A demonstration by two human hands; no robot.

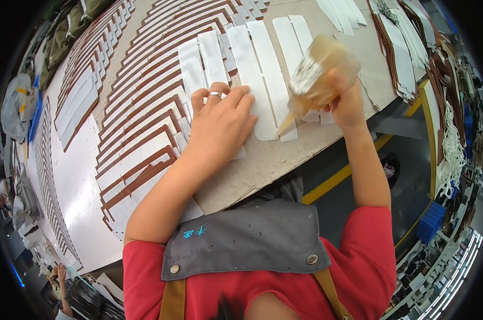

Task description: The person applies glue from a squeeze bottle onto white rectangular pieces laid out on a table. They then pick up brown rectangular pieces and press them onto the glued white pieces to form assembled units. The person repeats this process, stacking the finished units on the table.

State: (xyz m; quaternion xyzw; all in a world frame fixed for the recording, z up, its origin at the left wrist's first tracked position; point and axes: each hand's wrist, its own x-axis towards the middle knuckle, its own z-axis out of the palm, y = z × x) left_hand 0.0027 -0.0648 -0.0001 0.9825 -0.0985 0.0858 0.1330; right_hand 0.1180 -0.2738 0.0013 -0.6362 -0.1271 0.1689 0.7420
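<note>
My left hand (pixel 220 122), a ring on one finger, presses flat with spread fingers on white strips (pixel 209 61) lying on the cardboard-covered table (pixel 262 160). My right hand (pixel 345 101) grips a translucent squeeze bottle (pixel 318 72) of amber liquid. The bottle is tilted, and its nozzle points down at the lower end of a long white strip (pixel 262 80). Several more white strips lie side by side between my two hands.
Rows of overlapping white strips with brown edges (pixel 140 117) fill the table to the left. More white and brown pieces are stacked at the far right (pixel 406 48). The table edge runs diagonally below my hands; a floor with a yellow line (pixel 348 170) lies beyond.
</note>
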